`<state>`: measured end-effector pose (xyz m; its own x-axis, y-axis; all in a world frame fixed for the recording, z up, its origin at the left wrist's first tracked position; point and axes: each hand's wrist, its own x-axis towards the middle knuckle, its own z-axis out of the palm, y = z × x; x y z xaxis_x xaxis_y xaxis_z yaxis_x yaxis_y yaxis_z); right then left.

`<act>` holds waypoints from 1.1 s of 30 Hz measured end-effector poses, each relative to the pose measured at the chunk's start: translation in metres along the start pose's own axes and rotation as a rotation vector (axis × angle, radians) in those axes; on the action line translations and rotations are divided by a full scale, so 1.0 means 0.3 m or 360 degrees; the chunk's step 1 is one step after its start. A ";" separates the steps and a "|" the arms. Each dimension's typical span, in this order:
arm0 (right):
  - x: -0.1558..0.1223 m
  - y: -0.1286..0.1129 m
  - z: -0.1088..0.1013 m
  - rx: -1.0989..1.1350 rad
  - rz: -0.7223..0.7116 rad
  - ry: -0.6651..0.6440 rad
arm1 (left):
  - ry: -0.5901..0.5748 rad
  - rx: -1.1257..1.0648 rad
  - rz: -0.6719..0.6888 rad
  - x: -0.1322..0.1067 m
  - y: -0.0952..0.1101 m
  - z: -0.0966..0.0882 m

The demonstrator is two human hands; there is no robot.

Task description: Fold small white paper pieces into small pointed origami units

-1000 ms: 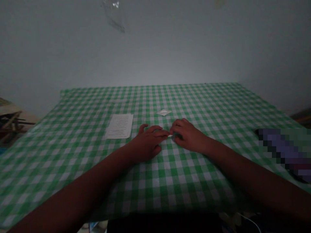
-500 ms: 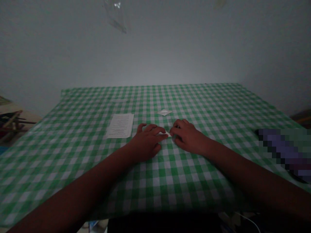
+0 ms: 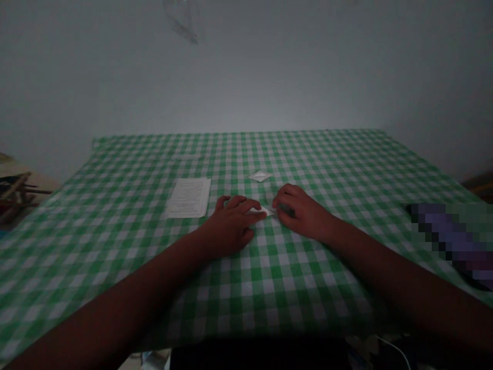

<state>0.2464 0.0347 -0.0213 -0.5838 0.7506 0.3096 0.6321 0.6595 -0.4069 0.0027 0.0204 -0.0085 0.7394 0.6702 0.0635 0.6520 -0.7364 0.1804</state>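
Note:
A small white folded piece of paper (image 3: 265,210) lies on the green-and-white checked cloth between my hands. My left hand (image 3: 234,221) rests palm down with its fingers spread, index and middle fingertips pressing on the paper. At the paper's right tip, my right hand (image 3: 298,210) has its fingers curled in around a small greyish thing (image 3: 285,208), too dim to name. Beyond my hands is a white diamond-shaped folded paper (image 3: 261,176). To the left of my left hand sits a stack of printed sheets (image 3: 188,198).
The checked tablecloth (image 3: 246,288) covers a table standing against a pale wall (image 3: 246,77). A dark, pixelated flat object (image 3: 442,231) lies at the right edge. A clear plastic piece (image 3: 181,20) hangs on the wall. Wooden items (image 3: 15,192) stand off to the left.
My right hand has turned and drawn back slightly, so a greyish thing now shows among its fingers. My left hand stays on the paper. The view has shifted slightly.

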 end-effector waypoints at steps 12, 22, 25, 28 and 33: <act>0.030 -0.007 0.030 -0.0262 0.0069 -0.0142 | 0.0021 -0.0004 0.0024 0.001 -0.003 0.004; 0.039 -0.017 0.044 -0.0385 0.0162 -0.0155 | 0.0029 0.0031 0.0010 0.001 0.007 0.001; 0.039 -0.019 0.041 -0.0408 0.0146 -0.0165 | 0.0017 0.0062 -0.0015 0.001 0.017 -0.007; 0.037 -0.024 0.034 -0.0413 0.0129 -0.0186 | 0.0005 0.0091 -0.0056 0.001 0.025 -0.011; 0.034 -0.033 0.020 -0.0410 0.0144 -0.0238 | 0.0005 0.0088 -0.0073 -0.001 0.024 -0.006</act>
<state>0.2312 0.0357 -0.0192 -0.5758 0.8047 0.1446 0.7819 0.5937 -0.1901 0.0068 0.0151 -0.0055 0.7080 0.7037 0.0592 0.6936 -0.7088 0.1286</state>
